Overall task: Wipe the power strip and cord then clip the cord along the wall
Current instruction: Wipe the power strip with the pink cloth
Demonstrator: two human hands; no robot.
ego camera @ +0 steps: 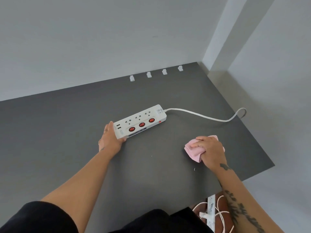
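Left grip [110, 138] clasps the strip [143, 120] at its USB end, thumb hooked on the near corner. The right grip [210, 150] is closed on the folded cloth [191, 151], pressing it to the desk [67, 132] at about 4 o'clock from the strip. The strip lies mid-desk, running from 8 to 2 o'clock. Its cord [202, 116] leaves the 2 o'clock end and loops at the desk edge toward 3 o'clock. Wiping looks not yet begun. I should keep the strip pinned so it cannot skate. Then I should bring the cloth over and stroke away from my holding grip toward the cord end, light over the red switches. Four clips [149, 74] wait on the wall [84, 47] at 12 o'clock.
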